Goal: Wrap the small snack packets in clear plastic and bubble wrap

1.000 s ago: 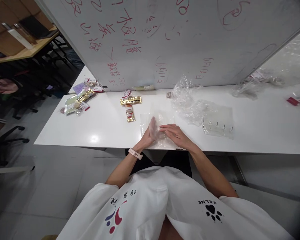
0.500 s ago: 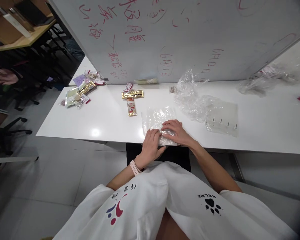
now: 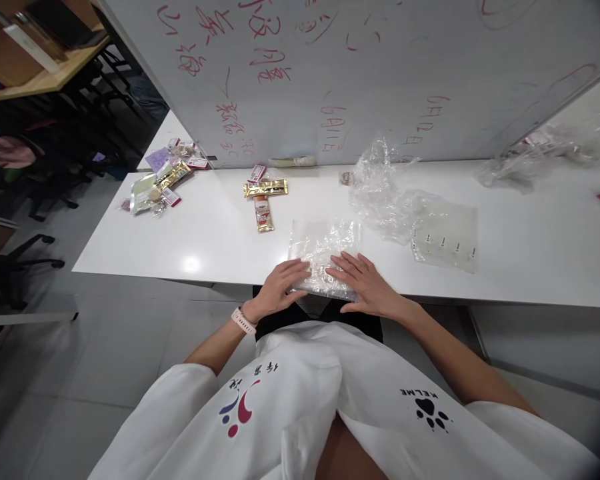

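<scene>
A clear plastic bag (image 3: 325, 235) lies flat at the front edge of the white table, its near end slightly over the edge. My left hand (image 3: 283, 285) rests on the bag's left side, fingers stretched out and thumb apart. On its right side lies my right hand (image 3: 363, 283), palm down with the fingers spread. Neither hand is closed round anything. Beyond the bag on the left are a gold sachet (image 3: 265, 189) and an orange-and-gold packet (image 3: 263, 215).
Crumpled clear plastic (image 3: 377, 190) and a flat printed bag (image 3: 450, 233) lie to the right. Several small packets (image 3: 145, 193) are heaped at the left end of the table (image 3: 215, 243). A whiteboard (image 3: 375, 87) with red writing stands along the back.
My hands have moved apart, the left one to the left and the right one to the right. The bag has shifted a little right and towards me.
</scene>
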Demonstrator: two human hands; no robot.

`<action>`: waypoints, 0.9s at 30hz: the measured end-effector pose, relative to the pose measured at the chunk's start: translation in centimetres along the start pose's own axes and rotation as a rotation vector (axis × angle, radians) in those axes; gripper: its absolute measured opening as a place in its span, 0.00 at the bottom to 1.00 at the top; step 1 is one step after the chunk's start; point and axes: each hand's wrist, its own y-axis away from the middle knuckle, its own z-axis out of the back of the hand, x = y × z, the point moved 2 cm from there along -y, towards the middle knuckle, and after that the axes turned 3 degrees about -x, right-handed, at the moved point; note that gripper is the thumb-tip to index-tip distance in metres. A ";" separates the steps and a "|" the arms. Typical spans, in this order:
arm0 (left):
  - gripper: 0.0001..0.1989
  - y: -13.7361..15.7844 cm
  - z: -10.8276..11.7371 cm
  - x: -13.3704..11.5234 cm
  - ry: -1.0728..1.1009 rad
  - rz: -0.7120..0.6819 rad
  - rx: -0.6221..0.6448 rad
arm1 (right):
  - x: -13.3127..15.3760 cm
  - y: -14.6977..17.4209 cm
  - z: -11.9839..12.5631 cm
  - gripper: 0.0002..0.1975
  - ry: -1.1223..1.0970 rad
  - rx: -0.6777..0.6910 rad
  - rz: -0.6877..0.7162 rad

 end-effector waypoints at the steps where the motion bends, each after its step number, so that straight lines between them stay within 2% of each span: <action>1: 0.24 0.2 0.4 -0.2 0.066 0.133 -0.084 | 0.1 0.0 -0.1 0.48 0.008 -0.009 -0.007; 3: 0.31 0.6 1.0 -0.6 0.243 0.441 -0.282 | 0.4 0.0 -0.2 0.48 0.021 -0.019 -0.015; 5: 0.37 0.5 1.0 -1.0 0.462 0.686 -0.397 | 0.4 -0.1 -0.3 0.47 0.033 -0.025 -0.016; 8: 0.41 -0.9 0.0 -1.7 0.741 0.878 -0.348 | 0.5 -0.1 -0.4 0.47 0.050 -0.030 -0.006; 10: 0.36 -2.3 -0.9 -2.1 0.853 0.923 -0.324 | 0.5 -0.1 -0.5 0.47 0.054 -0.032 -0.002; 12: 0.29 -3.6 -1.9 -2.6 0.885 0.890 -0.376 | 0.5 -0.1 -0.5 0.47 0.050 -0.036 -0.007; 14: 0.21 -4.5 -2.8 -3.3 0.824 0.787 -0.435 | 0.5 -0.2 -0.6 0.47 0.040 -0.039 -0.012; 17: 0.13 -4.8 -3.8 -4.4 0.601 0.566 -0.374 | 0.3 -0.2 -0.8 0.46 0.014 -0.041 -0.016; 20: 0.20 -4.3 -3.9 -5.1 0.407 0.323 -0.216 | 0.0 -0.1 -1.0 0.44 -0.015 -0.034 0.000; 23: 0.29 -3.8 -3.4 -4.8 0.449 0.153 -0.064 | -0.3 0.0 -1.1 0.44 -0.023 -0.037 0.031; 27: 0.24 -3.8 -2.5 -3.5 0.424 0.055 -0.064 | -0.8 0.0 -1.1 0.46 -0.046 -0.045 0.058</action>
